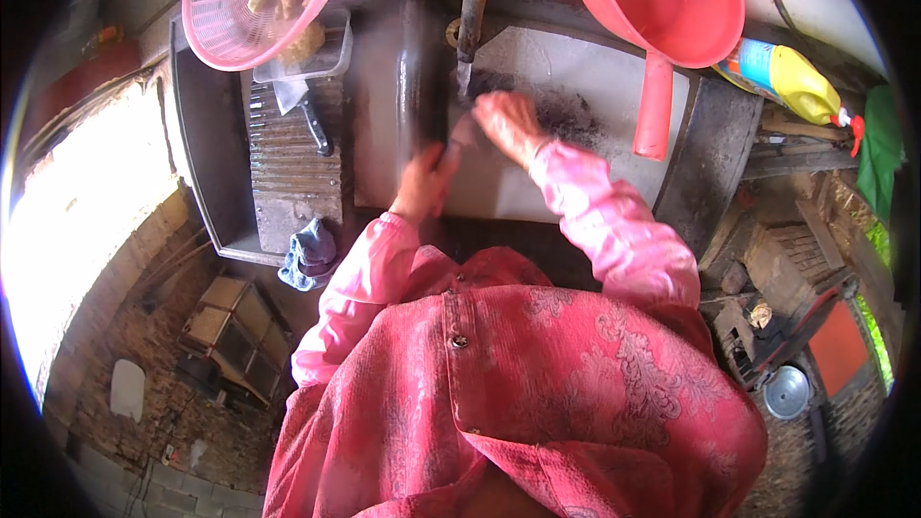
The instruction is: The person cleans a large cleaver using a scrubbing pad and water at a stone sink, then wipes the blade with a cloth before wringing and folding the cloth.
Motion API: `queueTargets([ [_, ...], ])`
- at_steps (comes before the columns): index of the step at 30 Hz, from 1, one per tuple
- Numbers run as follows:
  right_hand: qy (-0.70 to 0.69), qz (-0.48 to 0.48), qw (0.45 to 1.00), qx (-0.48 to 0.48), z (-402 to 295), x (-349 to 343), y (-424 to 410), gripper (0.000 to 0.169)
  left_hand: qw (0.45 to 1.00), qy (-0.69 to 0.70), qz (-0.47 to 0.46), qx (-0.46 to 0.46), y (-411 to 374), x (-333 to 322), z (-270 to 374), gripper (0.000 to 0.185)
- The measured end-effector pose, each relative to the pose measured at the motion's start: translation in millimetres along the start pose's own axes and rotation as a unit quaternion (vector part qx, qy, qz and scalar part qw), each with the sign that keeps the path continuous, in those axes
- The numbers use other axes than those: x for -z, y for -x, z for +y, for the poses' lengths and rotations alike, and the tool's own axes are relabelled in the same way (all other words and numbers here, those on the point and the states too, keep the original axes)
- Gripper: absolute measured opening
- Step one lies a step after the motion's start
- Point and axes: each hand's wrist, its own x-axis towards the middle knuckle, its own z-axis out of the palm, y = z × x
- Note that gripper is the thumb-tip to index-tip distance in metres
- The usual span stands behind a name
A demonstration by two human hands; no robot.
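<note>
Below the outlet of a pipe [476, 7], water runs down beside my right hand [507, 119], whose fingers are curled; what they hold, if anything, is hidden. My left hand [424, 181] is lower and to the left, blurred, with its fingers near a small thing too blurred to name. Both hands are over a sink basin [496, 191] with a pale bottom and dark scraps. Left of it, a knife with a black handle [314, 128] lies on a ridged washboard [296, 173], near a clear plastic tray [334, 50] holding a brownish lump.
A pink plastic basket [209, 21] with a round yellowish vegetable and cut pieces stands at the upper left. A red plastic dipper [653, 108] lies at the upper right, beside a yellow bottle [799, 83]. A blue cloth [309, 253] hangs by the washboard's near end.
</note>
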Motion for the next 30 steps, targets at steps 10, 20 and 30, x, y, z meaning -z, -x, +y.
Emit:
queueTargets([
  [10,0.04,0.039,0.997,-0.058,15,24,-7,0.02,1.0,-0.025,-0.008,0.009,-1,2,-7,0.05],
  [20,-0.051,0.154,0.985,-0.05,9,-44,18,0.01,0.997,-0.066,-0.01,0.024,2,1,4,0.059],
  [30,-0.307,0.023,0.905,-0.293,48,27,116,0.043,0.937,-0.303,0.054,-0.166,5,13,-10,0.05],
])
